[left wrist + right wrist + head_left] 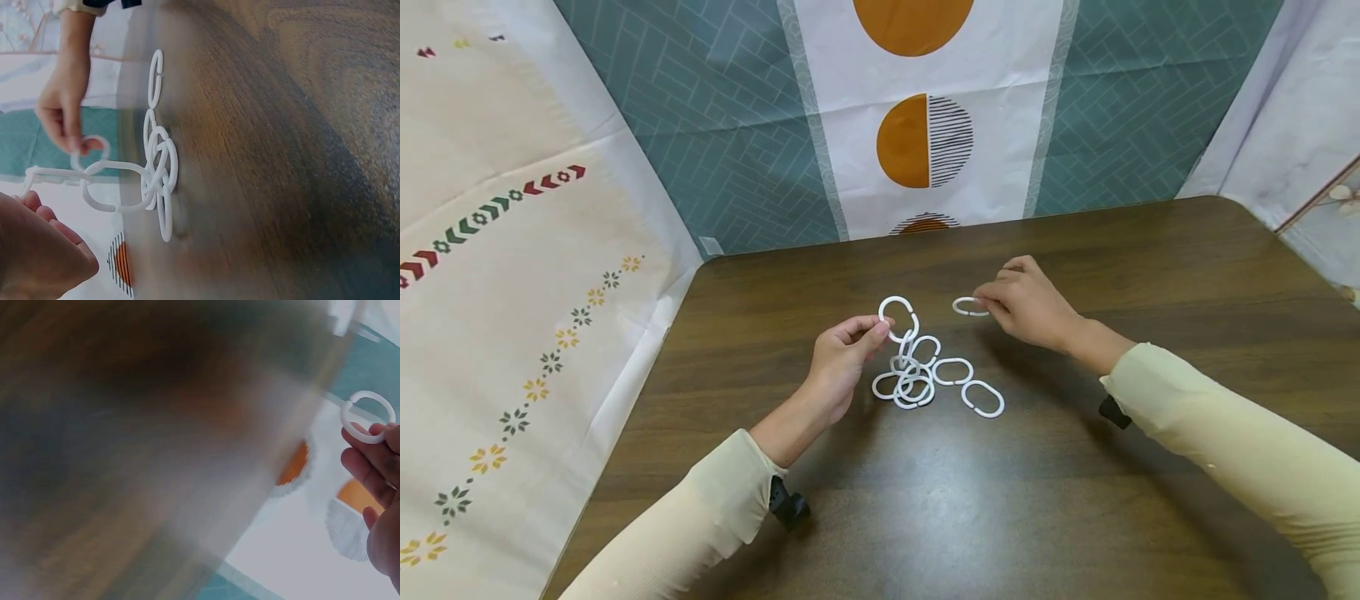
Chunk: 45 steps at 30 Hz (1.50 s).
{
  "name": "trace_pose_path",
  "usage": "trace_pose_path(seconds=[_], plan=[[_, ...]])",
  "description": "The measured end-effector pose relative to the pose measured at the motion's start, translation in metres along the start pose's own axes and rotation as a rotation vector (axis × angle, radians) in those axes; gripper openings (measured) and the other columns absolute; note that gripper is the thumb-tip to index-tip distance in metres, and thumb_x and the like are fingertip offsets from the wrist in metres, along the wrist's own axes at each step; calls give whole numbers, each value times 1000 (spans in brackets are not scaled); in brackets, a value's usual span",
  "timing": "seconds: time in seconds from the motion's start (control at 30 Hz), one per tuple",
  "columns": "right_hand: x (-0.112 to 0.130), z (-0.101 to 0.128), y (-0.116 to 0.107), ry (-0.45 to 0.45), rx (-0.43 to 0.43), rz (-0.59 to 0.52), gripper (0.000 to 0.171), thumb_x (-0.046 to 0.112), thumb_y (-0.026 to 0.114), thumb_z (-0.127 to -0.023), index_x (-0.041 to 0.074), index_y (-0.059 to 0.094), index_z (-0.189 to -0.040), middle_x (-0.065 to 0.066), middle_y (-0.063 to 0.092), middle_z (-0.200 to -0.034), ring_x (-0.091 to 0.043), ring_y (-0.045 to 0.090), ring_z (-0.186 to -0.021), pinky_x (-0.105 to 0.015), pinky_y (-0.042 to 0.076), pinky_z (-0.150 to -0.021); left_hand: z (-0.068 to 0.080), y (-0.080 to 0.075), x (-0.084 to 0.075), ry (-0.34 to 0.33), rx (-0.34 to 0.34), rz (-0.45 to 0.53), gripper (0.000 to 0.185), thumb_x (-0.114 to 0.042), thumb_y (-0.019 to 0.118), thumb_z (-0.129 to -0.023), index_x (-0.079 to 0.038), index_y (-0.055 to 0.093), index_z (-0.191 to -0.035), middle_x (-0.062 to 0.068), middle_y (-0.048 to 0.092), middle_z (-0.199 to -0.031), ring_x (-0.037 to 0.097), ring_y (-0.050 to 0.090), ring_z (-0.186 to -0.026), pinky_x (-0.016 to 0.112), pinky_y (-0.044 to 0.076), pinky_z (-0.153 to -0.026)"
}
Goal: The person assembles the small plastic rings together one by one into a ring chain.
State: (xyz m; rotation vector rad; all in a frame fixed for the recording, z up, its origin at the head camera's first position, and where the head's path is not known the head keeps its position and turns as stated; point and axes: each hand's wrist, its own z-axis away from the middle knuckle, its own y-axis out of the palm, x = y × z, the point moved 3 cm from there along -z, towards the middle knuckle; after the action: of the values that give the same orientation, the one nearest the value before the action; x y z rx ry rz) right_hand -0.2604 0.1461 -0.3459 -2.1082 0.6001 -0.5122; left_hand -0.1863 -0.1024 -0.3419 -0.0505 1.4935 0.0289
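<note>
My left hand (842, 354) pinches the top white oval plastic ring (898, 319) of a chain of linked white rings (917, 375), lifting that end off the dark wooden table (1075, 500) while the rest of the chain lies in a loose heap just right of my fingers. In the left wrist view the raised links hang taut from my grip down into the heap. My right hand (1026, 304) is farther and to the right, its fingertips closed on a single loose white plastic ring (970, 307), held clear of the chain; the right wrist view shows that ring (367, 417) pinched at my fingertips, with a split in its rim showing. Patterned curtains (925, 125) hang behind the table.

I judge I am midway through joining rings: one end link is presented, one spare ring is ready. The next move, as I see it, calls for bringing the two together, lining the spare ring's split up with the held link and pressing it through without dropping the chain.
</note>
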Motion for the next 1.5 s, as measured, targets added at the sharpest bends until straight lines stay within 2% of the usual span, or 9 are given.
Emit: trace_pose_path(seconds=[0.13,0.27,0.53,0.77,1.07,1.27,1.5], plan=[[4,-8,-16,41,-112,-101,8,-2,71,-82,3,73,-88,-2,67,-70,-18,57,-68,-48,33,-92,1,1,-1,1,3,2,20,-13,69,-90,2,69,-104,-5,67,-81,15,59,-80,31,45,-75],[10,-14,-27,67,-171,-165,8,-3,71,-82,2,73,-88,-2,68,-69,-19,57,-71,-45,33,-91,1,3,-1,-3,9,4,19,-11,68,-90,2,69,-104,-6,67,-81,15,59,-80,28,44,-74],[21,-18,-31,97,-164,-250,9,-3,72,-82,2,74,-89,-3,69,-70,-18,55,-72,-41,32,-88,2,4,-1,-7,6,4,20,-12,69,-89,2,69,-104,-2,66,-80,12,58,-76,30,45,-75],[29,-23,-32,52,-217,-279,8,-1,73,-81,4,74,-87,0,69,-71,-14,58,-70,-38,33,-84,0,5,1,14,15,6,20,-13,69,-89,3,69,-101,-2,66,-80,18,60,-81,26,44,-70],[46,-31,-34,5,-264,-329,10,-3,74,-80,4,74,-87,0,69,-72,-14,57,-70,-37,34,-81,-1,8,0,6,25,12,22,-13,68,-90,4,68,-104,4,67,-82,11,58,-74,25,43,-68],[58,-33,-31,-42,-293,-318,9,-1,74,-81,3,74,-89,-1,69,-72,-15,58,-70,-38,35,-82,0,8,-2,2,38,27,22,-11,67,-90,5,68,-104,6,67,-82,18,61,-77,26,44,-70],[66,-32,-26,-114,-339,-263,12,-4,75,-78,-1,73,-90,-4,68,-71,-16,58,-65,-43,36,-82,1,8,-1,-8,47,46,23,-9,65,-91,9,65,-105,0,65,-77,13,58,-71,23,45,-67]])
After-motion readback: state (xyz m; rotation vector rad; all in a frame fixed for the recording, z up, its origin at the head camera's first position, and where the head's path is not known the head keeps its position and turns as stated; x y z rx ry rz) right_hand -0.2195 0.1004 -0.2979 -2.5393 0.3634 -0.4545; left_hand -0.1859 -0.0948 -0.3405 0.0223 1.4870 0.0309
